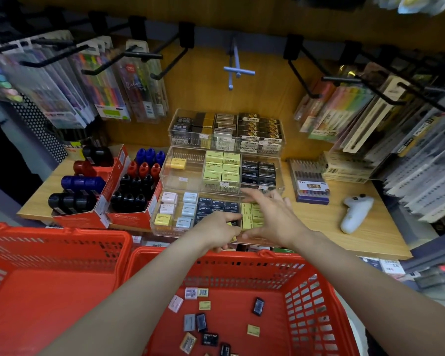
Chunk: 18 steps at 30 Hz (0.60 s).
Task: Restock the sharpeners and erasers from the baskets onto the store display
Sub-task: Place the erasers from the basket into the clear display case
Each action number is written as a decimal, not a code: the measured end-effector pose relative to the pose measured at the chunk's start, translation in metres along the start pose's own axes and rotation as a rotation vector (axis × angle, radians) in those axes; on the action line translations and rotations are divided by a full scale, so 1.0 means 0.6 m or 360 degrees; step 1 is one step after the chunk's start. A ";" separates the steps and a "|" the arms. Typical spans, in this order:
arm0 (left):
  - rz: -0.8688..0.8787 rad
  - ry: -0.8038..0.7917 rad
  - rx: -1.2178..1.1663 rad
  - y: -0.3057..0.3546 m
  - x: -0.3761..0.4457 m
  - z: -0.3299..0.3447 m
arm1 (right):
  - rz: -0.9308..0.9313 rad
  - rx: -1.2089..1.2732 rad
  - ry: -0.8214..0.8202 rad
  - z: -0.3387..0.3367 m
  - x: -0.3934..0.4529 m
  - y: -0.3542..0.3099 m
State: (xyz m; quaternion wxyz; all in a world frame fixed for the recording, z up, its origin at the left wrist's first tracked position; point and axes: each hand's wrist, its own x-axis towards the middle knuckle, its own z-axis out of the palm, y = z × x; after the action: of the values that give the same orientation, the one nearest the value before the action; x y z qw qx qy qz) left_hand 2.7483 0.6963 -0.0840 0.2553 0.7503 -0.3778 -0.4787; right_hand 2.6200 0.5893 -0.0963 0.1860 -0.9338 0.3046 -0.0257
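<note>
At the front tray [165, 228], both hands, left [217, 228] pinching a yellow eraser [247, 218], right [270, 217] open-fingered, seat it; light, firm, best gripped by its sides.

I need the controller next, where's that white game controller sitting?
In the head view, the white controller lies on the wooden shelf, right of the boxed pen set and the right hand.

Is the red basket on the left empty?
As far as shows, yes: the left red basket has only bare red floor, while the right basket holds loose erasers.
</note>
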 end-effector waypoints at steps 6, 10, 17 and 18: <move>-0.0086 0.0191 -0.0586 -0.001 -0.001 -0.005 | -0.0001 0.0703 0.0335 -0.004 -0.048 0.008; -0.0124 -0.0019 -0.1223 0.032 -0.021 -0.004 | 0.0265 0.1344 0.0254 0.002 -0.083 -0.012; -0.0104 -0.0166 -0.1204 0.045 -0.039 0.026 | 0.0344 0.1716 0.0299 -0.012 -0.117 -0.031; -0.0097 -0.0162 -0.1163 0.045 -0.041 0.028 | 0.0331 0.1706 0.0256 -0.019 -0.121 -0.030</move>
State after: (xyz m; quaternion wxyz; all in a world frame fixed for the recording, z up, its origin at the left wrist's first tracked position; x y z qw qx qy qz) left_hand 2.7182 0.7001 -0.0579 0.4728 0.5958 -0.1718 -0.6261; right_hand 2.5689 0.6409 -0.0747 0.6131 -0.6684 0.3527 -0.2301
